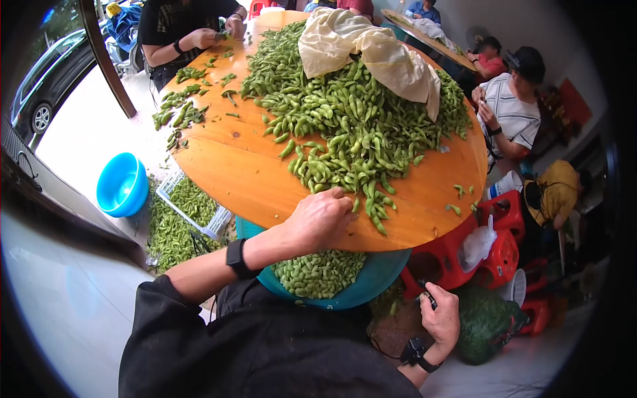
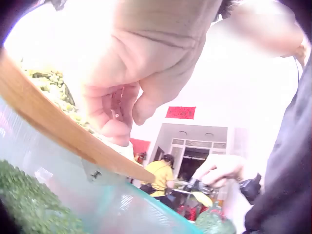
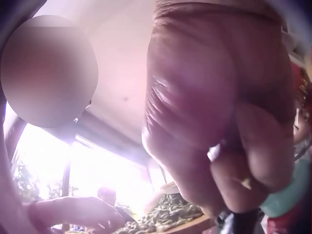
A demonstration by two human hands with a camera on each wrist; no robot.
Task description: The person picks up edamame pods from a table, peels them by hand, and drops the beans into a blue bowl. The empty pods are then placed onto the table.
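Observation:
My left hand (image 1: 317,220) is over the near edge of the round wooden table (image 1: 219,156), fingers curled, beside a heap of green soybean pods (image 1: 352,126). One pod (image 1: 356,205) lies right at its fingertips. From below, in the left wrist view, the left hand (image 2: 141,63) shows bent fingers and a separate thumb, with no pod visible between them. Off the table's right side, my right hand (image 1: 440,317) grips a small dark hand tool (image 1: 428,296), mostly hidden by the fingers. Under the table edge sits a teal basin (image 1: 381,282) of shelled green beans (image 1: 318,273).
A cream cloth (image 1: 368,50) covers part of the heap. Across the table a person's hands (image 1: 206,38) work near leafy scraps (image 1: 179,109). Red stools (image 1: 494,255) and a green bag (image 1: 481,325) stand right; a blue basin (image 1: 123,186) and white crate (image 1: 215,219) are left.

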